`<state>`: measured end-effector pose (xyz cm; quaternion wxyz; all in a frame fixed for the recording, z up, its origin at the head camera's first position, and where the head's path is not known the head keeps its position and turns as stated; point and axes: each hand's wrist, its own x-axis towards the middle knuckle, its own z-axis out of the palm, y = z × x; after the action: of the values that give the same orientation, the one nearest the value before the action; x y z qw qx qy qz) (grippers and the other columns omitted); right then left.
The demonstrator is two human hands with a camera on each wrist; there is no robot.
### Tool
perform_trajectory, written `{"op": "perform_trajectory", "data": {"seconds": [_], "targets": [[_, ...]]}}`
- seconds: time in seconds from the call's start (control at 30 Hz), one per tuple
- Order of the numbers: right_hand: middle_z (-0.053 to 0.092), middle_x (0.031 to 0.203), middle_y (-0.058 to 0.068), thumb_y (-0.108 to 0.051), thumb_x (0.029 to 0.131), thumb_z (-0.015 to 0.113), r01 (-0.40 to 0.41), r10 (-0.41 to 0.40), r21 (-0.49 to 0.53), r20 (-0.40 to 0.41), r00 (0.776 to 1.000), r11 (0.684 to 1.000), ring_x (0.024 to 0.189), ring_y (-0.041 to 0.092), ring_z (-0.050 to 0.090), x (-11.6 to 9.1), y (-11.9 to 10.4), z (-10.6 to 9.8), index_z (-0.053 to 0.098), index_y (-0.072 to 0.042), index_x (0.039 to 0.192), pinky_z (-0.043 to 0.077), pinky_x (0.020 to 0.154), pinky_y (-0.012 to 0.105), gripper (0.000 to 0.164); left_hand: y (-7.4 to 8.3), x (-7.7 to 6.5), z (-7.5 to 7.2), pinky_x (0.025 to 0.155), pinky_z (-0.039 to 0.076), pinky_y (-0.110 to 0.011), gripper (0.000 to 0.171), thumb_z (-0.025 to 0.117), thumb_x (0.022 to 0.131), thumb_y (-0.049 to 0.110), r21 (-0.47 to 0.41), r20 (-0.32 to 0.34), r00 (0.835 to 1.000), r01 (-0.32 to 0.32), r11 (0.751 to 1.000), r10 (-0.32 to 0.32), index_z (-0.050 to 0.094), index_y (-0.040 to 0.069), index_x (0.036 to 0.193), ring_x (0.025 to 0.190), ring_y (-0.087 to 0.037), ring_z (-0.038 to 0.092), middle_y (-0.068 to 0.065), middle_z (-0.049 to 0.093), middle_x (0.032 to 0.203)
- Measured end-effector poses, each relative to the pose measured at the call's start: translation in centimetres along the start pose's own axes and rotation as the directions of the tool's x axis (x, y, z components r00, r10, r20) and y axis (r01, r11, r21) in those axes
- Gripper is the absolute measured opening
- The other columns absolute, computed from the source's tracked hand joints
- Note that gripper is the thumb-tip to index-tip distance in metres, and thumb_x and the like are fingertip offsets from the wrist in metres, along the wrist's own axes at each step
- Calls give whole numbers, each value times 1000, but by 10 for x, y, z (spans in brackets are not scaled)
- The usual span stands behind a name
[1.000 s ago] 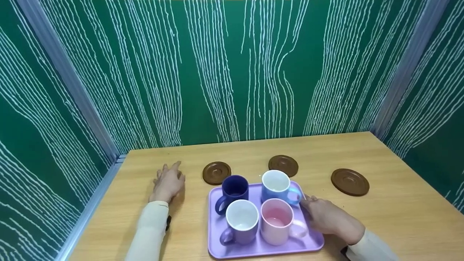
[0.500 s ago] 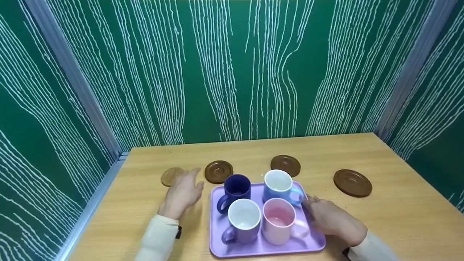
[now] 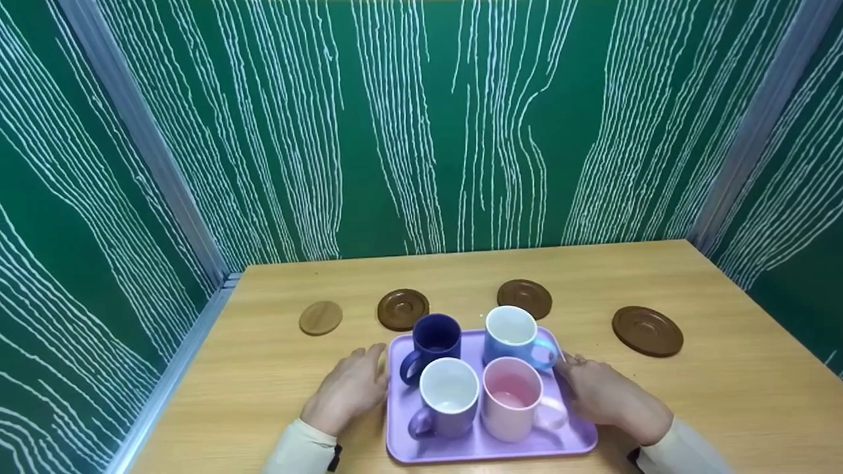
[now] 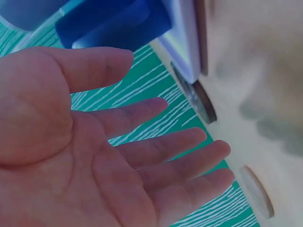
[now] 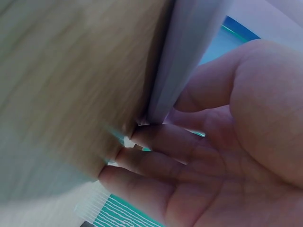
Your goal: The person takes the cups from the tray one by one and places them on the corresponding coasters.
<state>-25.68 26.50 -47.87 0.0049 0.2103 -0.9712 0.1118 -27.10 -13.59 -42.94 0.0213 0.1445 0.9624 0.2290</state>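
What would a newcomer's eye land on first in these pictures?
Likely the purple tray of four mugs, low in the head view, between the left hand and the right hand. Next, the white-streaked green wall behind the table, then three brown coasters and a paler disc in a loose arc beyond the tray.

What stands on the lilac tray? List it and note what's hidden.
On the lilac tray stand a dark blue mug, a light blue mug, a purple mug and a pink mug. The tray surface beneath them is covered and cannot be seen.
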Motion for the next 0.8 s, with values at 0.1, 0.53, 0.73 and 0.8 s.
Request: {"op": "perform_trajectory", "data": {"seconds": [0.1,0.53,0.73,0.8], "targets": [[61,133,35,-2,86,68,-8,8,8,14,1000,1000,121,55,60,0,0,-1,56,7,141,47,103,66,57,1,-4,4,103,48,-64,52,64,98,18,5,20,1000,-12,1000,12,54,4,147,122,-48,60,-28,61,133],[58,137,37,-9,95,65,-47,45,16,58,997,999,125,55,57,3,-1,-5,55,6,142,45,106,67,51,12,-14,8,119,32,-64,61,72,92,19,64,202,979,-20,998,7,54,5,149,143,-55,40,-34,48,150],[59,134,38,-5,91,67,0,0,16,19,1000,1000,119,56,60,2,0,-3,57,6,139,48,102,66,50,11,-12,14,121,30,-62,69,74,90,21,87,267,964,-11,996,-13,50,0,151,147,-53,34,-32,40,157],[60,131,39,-3,86,69,28,-28,9,-11,1000,1000,114,56,62,1,1,-2,57,7,138,51,99,66,54,11,-11,17,121,30,-61,70,74,90,21,94,270,963,-20,995,-6,49,-2,151,147,-53,34,-31,40,158]]}}
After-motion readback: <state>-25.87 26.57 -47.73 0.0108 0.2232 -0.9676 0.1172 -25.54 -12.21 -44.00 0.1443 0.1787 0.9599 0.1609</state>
